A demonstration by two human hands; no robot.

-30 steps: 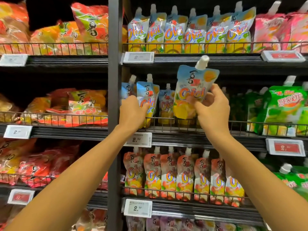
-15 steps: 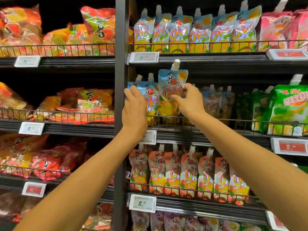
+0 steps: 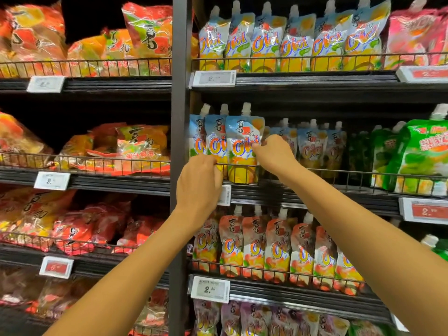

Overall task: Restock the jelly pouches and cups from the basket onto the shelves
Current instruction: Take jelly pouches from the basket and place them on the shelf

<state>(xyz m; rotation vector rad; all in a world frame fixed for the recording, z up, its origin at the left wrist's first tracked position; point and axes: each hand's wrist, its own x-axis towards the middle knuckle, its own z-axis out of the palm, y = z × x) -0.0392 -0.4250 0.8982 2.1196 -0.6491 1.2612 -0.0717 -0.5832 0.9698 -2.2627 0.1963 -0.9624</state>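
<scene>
Black wire-fronted shelves [image 3: 303,80], upright jelly pouches [image 3: 244,141] in rows

Centre frame: three blue spouted plastic jelly pouches [image 3: 243,146] stand at the left end of the black wire-railed shelf [image 3: 315,192], behind its rail; green spouted plastic pouches [image 3: 417,154] at right.

blue pouch [image 3: 243,134]: I see smooth, glossy plastic film.
wire rail [image 3: 351,172]: thin dark metal, matt to me.
left bags [image 3: 140,146]: crinkled, shiny plastic.
upright post [image 3: 180,93]: matt dark metal.
</scene>
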